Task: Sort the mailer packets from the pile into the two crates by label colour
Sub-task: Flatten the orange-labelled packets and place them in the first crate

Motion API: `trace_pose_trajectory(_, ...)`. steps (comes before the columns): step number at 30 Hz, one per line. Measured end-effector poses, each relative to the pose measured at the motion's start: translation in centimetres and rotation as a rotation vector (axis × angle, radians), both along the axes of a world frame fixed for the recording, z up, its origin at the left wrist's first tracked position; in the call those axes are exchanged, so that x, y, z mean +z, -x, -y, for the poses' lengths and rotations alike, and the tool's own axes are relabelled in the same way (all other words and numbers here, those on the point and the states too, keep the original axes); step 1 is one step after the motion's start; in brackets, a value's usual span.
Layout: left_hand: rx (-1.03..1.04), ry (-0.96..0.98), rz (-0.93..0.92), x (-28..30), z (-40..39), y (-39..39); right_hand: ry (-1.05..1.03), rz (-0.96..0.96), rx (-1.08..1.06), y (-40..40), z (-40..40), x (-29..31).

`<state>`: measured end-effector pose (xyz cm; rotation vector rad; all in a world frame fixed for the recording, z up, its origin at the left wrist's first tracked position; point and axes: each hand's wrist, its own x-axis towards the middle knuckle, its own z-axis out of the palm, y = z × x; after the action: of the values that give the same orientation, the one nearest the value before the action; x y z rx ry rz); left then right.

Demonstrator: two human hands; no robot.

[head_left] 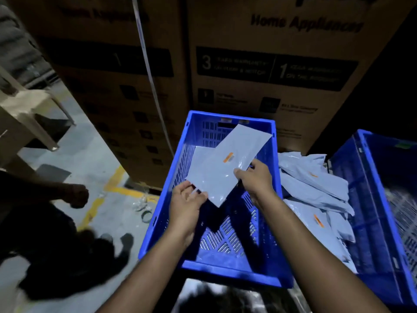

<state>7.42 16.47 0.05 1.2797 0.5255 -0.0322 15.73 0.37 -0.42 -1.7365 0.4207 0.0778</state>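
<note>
Hands are working: left hand [187, 199] and right hand [252, 175] are pinching an orange-labelled packet [228, 168] over the crate [228, 269] we're dropping it into.

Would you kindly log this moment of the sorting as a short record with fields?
left hand: left hand pinches the lower corner of the held packets
right hand: right hand grips their right edge
label seen: orange label on the top packet
position: held over the middle crate
crate contents: one packet lies on its floor
pile: grey mailers heaped between the middle crate and the right crate
backdrop: cardboard boxes
</note>
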Motion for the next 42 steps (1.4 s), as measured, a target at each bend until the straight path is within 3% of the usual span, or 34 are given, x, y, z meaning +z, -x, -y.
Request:
trace_pose_trajectory(7,-0.247,-0.374,0.104,0.0,-6.0,-1.4,0.294,-0.210,0.035,-6.5,-2.8,-4.3)
trace_pose_trajectory(15,-0.370,-0.521,0.176,-1.0,-8.0,-1.7,0.374,-0.274,0.132,-9.1,-6.5,-9.2)
trace_pose_trajectory(22,-0.403,-0.570,0.186,-1.5,-8.6,-2.0,0.010,-0.164,0.042,-10.3,-7.5,-10.1)
trace_pose_trajectory(24,-0.412,-0.583,0.185,-1.4,-8.4,-2.1,0.016,-0.165,0.033,-10.5,-7.9,-10.1)
trace_pose_trajectory(28,-0.412,-0.584,0.175,-1.3,-8.4,-2.0,0.294,-0.231,0.081,-10.4,-7.6,-10.5)
trace_pose_trajectory(32,-0.400,-0.588,0.174,-1.5,-8.5,-2.0,0.582,-0.075,0.208,-8.8,-6.8,-11.0)
trace_pose_trajectory(36,-0.388,-0.594,0.178,-1.7,-8.4,-1.8,0.966,-0.004,0.704,-7.7,-7.1,-12.2)
trace_pose_trajectory(38,-0.381,-0.595,0.180,-1.8,-8.4,-1.8,1.041,-0.079,0.830,-7.5,-7.6,-12.6)
trace_pose_trajectory(42,-0.386,-0.598,0.189,-2.0,-8.5,-1.9,1.083,-0.074,0.863,-7.6,-8.4,-12.5)
